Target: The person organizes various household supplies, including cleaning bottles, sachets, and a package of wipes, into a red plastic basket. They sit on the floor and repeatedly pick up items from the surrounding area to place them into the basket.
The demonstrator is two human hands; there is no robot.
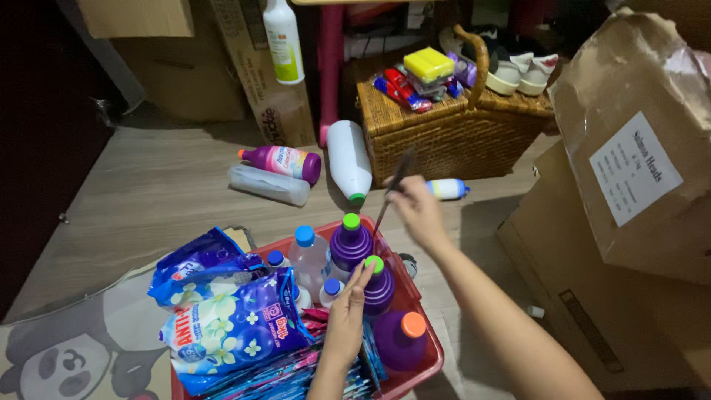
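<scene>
- Head view, count: one red plastic tub sits on the wooden floor.
- Three purple bottles stand in the tub: two with green caps and one with an orange cap.
- Also in the tub are clear bottles with blue caps, at least three, and blue refill pouches with a flower print, stacked at its left side; their exact number cannot be told.
- Three bottles lie flat on the floor beyond the tub: a purple and pink one, a clear one and a white one with a green cap.
- A small white and blue bottle lies beside one wicker basket, which carries a yellow sponge and small packets.
- Brown cardboard boxes stand at the right.
- A panda mat lies at the lower left.
- Thing in hand: a thin, dark, stick-like tool, long and narrow, slanting down toward the tub; blur hides its detail.
- Right hand: raised above the tub's far edge, fingers closed around the tool's upper part.
- Left hand: over the tub, fingers straight and close together, fingertips touching the nearer green-capped purple bottle; it grips nothing.
</scene>
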